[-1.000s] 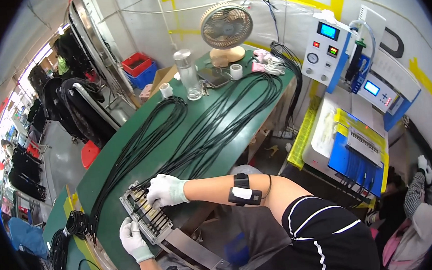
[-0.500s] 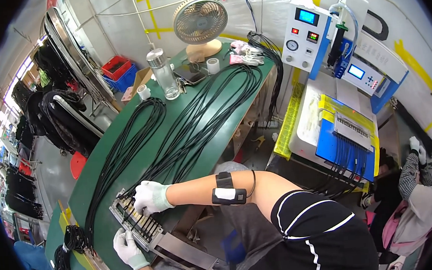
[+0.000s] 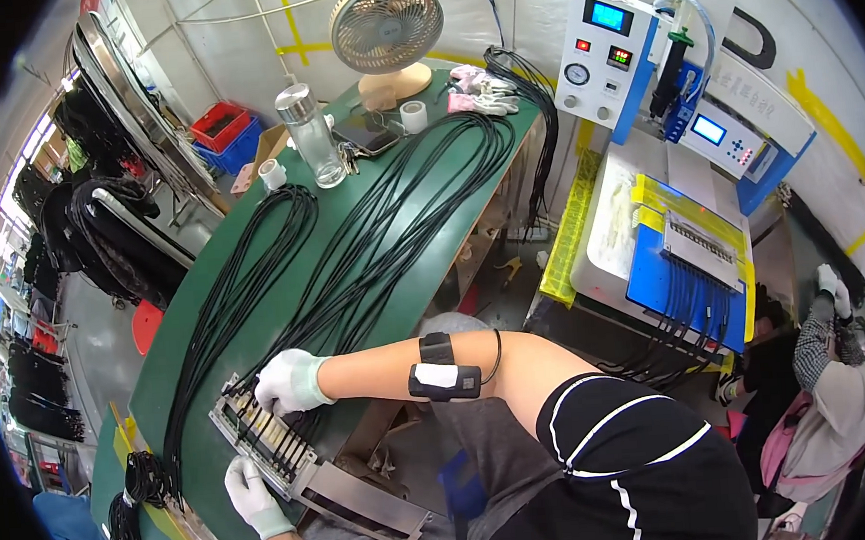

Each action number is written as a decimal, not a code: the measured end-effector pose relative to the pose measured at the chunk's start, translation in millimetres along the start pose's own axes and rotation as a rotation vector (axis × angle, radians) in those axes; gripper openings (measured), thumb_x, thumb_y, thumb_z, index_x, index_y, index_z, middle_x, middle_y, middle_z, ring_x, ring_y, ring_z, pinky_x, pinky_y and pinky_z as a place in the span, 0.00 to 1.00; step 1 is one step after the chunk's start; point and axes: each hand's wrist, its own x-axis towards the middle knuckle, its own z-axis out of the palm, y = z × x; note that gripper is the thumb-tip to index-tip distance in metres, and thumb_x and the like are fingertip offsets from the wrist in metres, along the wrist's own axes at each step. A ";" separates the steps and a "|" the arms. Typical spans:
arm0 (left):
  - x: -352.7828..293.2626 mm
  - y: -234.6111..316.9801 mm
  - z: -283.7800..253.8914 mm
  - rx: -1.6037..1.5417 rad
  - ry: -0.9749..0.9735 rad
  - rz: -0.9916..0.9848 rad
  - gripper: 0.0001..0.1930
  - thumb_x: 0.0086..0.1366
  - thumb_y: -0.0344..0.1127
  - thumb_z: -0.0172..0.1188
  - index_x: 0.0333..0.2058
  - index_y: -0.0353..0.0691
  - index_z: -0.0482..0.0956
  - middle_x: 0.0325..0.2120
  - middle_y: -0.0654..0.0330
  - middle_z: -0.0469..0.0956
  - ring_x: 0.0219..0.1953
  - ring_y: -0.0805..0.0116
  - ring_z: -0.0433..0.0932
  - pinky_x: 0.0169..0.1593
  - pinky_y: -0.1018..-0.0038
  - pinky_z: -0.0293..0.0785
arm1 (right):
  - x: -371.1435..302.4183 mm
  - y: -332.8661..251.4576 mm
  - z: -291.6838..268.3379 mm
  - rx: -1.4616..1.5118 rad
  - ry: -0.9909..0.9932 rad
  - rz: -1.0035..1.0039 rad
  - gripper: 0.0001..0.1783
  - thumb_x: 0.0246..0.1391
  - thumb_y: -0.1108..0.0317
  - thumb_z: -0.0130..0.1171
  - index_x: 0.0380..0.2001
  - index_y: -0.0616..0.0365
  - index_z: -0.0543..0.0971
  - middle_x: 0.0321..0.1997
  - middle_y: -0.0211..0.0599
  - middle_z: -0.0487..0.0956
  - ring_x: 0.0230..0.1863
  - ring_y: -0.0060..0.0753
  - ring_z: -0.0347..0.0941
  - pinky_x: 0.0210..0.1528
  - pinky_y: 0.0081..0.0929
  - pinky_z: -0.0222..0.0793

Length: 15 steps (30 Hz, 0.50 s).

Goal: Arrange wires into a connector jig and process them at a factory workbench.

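Observation:
A metal slotted fixture (image 3: 254, 445) lies at the near left edge of the green table, with black cable ends in several of its slots. My right hand (image 3: 292, 380), in a white glove, is closed over the fixture's upper part. Its fingertips point down among the cables, and what they pinch is hidden. Also gloved, my left hand (image 3: 253, 498) rests beside the fixture's lower left side, fingers together and curled; I cannot make out anything in them. A flat metal plate (image 3: 364, 503) extends from the fixture's near end. Long black cables (image 3: 366, 250) run away across the table.
A looped cable bundle (image 3: 242, 273) lies to the left on the green table (image 3: 180, 318). Further back are a glass bottle (image 3: 319, 147), tape rolls, a phone and a fan (image 3: 388, 32). To the right stands a machine (image 3: 604, 67) with a loaded blue fixture. A co-worker (image 3: 843, 402) is far right.
My right hand has shifted slightly up along the fixture, and its fingers are drawn together more. More slots now show dark cable ends. My left hand stays beside the fixture. The whole view has shifted slightly.

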 end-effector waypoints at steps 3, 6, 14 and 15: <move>-15.7 7.8 -27.7 -0.054 -0.051 0.002 0.13 0.69 0.34 0.57 0.46 0.30 0.79 0.44 0.55 0.80 0.46 0.67 0.77 0.55 0.71 0.70 | 7.0 -19.7 -3.3 -0.073 0.061 -0.019 0.11 0.44 0.56 0.63 0.31 0.45 0.85 0.31 0.38 0.82 0.37 0.46 0.80 0.40 0.41 0.74; -1.5 15.9 -23.4 -0.005 -0.138 0.049 0.14 0.68 0.33 0.56 0.48 0.31 0.80 0.44 0.54 0.82 0.49 0.67 0.77 0.56 0.72 0.70 | 0.3 -11.8 -22.7 -0.096 0.063 0.026 0.13 0.48 0.52 0.61 0.33 0.45 0.85 0.35 0.41 0.83 0.41 0.46 0.79 0.43 0.40 0.74; -15.2 24.0 -18.0 0.061 -0.069 -0.045 0.13 0.71 0.34 0.54 0.46 0.33 0.81 0.42 0.55 0.83 0.47 0.68 0.79 0.55 0.74 0.71 | -4.3 -7.2 -17.2 -0.041 0.103 -0.273 0.05 0.48 0.66 0.65 0.30 0.51 0.82 0.29 0.34 0.79 0.38 0.44 0.75 0.42 0.38 0.72; -15.2 24.3 -20.8 0.081 -0.066 -0.031 0.13 0.71 0.34 0.53 0.46 0.34 0.81 0.42 0.55 0.83 0.47 0.68 0.79 0.55 0.74 0.71 | -1.7 -11.0 -14.5 -0.092 0.094 -0.284 0.05 0.48 0.67 0.65 0.30 0.51 0.82 0.29 0.34 0.78 0.37 0.43 0.75 0.42 0.38 0.71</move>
